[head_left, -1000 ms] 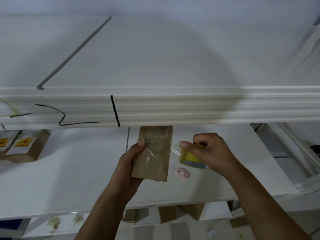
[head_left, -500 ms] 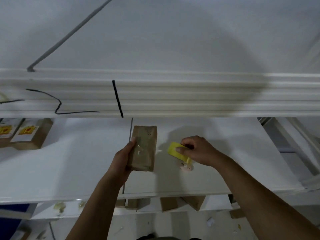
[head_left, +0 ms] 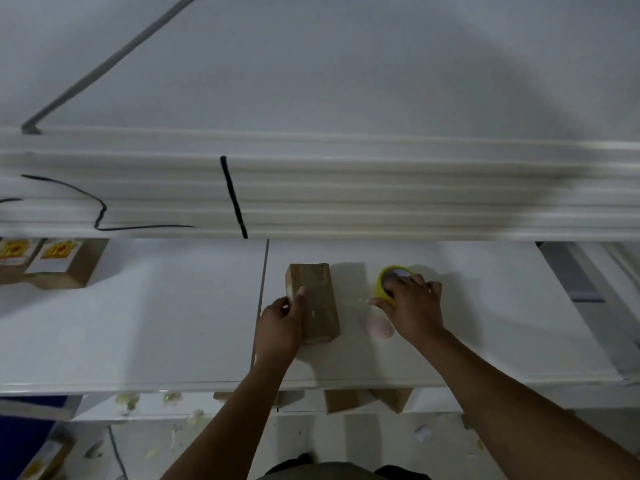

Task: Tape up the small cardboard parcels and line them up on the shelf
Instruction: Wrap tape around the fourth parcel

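Note:
A small brown cardboard parcel (head_left: 317, 299) lies on the white shelf (head_left: 138, 323), near its middle. My left hand (head_left: 282, 320) grips the parcel's left side, thumb on top. To its right, my right hand (head_left: 412, 306) holds a yellow roll of clear tape (head_left: 389, 277) down on the shelf, fingers in its core. A thin strip of clear tape seems to stretch from the roll toward the parcel. Two taped parcels with yellow-red labels (head_left: 52, 265) stand at the shelf's far left.
A small pink oval object (head_left: 379, 329) lies on the shelf just below my right hand. A thick white upper shelf (head_left: 346, 188) overhangs the back. More cardboard boxes (head_left: 367, 400) sit on a lower level. The shelf's right end (head_left: 588, 334) meets a white frame.
Both hands have come down onto the shelf. The parcel was held up in the air and now rests flat. The tape roll has moved right, away from the parcel, onto the shelf.

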A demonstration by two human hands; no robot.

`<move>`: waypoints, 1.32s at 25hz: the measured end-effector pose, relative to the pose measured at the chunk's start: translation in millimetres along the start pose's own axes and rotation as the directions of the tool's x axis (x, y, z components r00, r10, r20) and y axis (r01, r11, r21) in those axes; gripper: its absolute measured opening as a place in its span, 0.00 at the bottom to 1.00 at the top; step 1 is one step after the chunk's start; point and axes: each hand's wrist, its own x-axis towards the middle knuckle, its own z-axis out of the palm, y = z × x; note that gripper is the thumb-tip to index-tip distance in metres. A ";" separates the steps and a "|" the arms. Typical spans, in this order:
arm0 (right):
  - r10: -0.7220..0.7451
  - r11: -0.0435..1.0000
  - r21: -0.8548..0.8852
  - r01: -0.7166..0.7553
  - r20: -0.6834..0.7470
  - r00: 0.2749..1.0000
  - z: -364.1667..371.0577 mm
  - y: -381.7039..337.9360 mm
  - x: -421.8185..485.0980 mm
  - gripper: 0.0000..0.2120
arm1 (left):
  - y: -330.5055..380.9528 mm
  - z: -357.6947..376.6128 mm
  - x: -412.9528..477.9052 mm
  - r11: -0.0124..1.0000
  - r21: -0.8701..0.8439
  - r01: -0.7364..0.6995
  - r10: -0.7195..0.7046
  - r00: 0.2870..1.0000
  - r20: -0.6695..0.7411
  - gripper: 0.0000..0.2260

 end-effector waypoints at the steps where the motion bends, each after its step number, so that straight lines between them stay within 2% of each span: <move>1: 0.009 0.999 0.040 -0.006 -0.068 0.998 0.5 -1.1 -4.8 0.20 | -0.7 1.0 0.9 0.998 0.068 -0.017 0.017 1.000 -0.010 0.21; 3: 0.019 0.986 0.164 0.024 -0.259 0.966 -0.3 -4.7 -20.4 0.17 | -3.8 0.7 5.0 0.992 0.122 -0.028 0.029 1.000 -0.002 0.21; 4: 0.014 0.975 0.214 0.054 -0.305 0.952 0.6 -7.9 -30.9 0.15 | -6.7 0.5 7.9 0.991 0.134 -0.027 0.026 1.000 0.005 0.22; 6: 0.003 0.977 0.210 0.048 -0.233 0.972 6.8 -15.4 -50.7 0.14 | -10.8 1.6 14.2 0.987 0.161 -0.021 0.019 1.000 0.019 0.27; 8: 0.030 0.989 0.145 -0.017 -0.090 0.995 12.2 -22.8 -62.8 0.15 | -12.3 0.0 19.4 0.983 0.181 -0.004 -0.001 1.000 0.027 0.33; 10: 0.089 0.975 0.205 -0.090 0.014 0.996 13.1 -26.4 -69.0 0.15 | -12.7 -1.7 23.1 0.982 0.190 0.015 -0.023 0.999 0.038 0.35; 11: 0.123 0.946 0.295 -0.134 0.057 0.991 11.8 -27.3 -70.3 0.14 | -12.7 -2.4 24.1 0.981 0.193 0.020 -0.028 0.999 0.043 0.36; 13: 0.193 0.812 0.539 -0.225 0.117 0.974 5.4 -29.4 -70.2 0.11 | -12.1 -2.6 23.6 0.981 0.193 0.020 -0.029 0.999 0.043 0.36; 15: 0.223 0.609 0.735 -0.300 0.204 0.953 -2.6 -37.7 -64.0 0.06 | -11.3 -2.6 21.8 0.982 0.189 0.016 -0.023 0.999 0.038 0.37; 17: 0.215 0.435 0.823 -0.364 0.298 0.930 -10.6 -48.7 -53.4 0.07 | -11.4 -2.9 21.3 0.982 0.186 0.013 -0.021 0.999 0.041 0.37; 18: 0.211 0.415 0.831 -0.369 0.307 0.928 -12.6 -52.7 -48.3 0.06 | -11.6 -3.3 20.7 0.983 0.181 0.011 -0.019 0.999 0.043 0.37; 19: 0.214 0.436 0.827 -0.356 0.289 0.933 -13.6 -55.9 -42.6 0.06 | -11.3 -3.6 19.7 0.985 0.173 0.007 -0.015 0.999 0.045 0.37; 21: 0.230 0.519 0.786 -0.336 0.250 0.940 -13.9 -61.9 -33.4 0.12 | -10.1 -4.1 18.1 0.987 0.162 0.000 -0.008 0.999 0.049 0.38; 24: 0.251 0.546 0.771 -0.329 0.224 0.942 -13.0 -77.1 -17.6 0.17 | -10.5 -4.1 18.1 0.985 0.171 -0.004 -0.004 0.999 0.046 0.37; 27: 0.210 0.649 0.705 -0.285 0.193 0.958 -7.7 -93.8 -5.1 0.15 | -12.4 -3.2 20.2 0.982 0.190 -0.009 0.000 0.999 0.048 0.36; 30: 0.137 0.800 0.540 -0.262 0.261 0.956 3.8 -91.5 -13.6 0.12 | -13.3 -1.9 23.5 0.976 0.218 -0.003 -0.005 0.999 0.040 0.35; 33: 0.075 0.886 0.410 -0.218 0.337 0.938 14.1 -78.8 -34.2 0.09 | -14.5 -2.0 24.6 0.975 0.223 -0.001 -0.004 1.000 0.021 0.33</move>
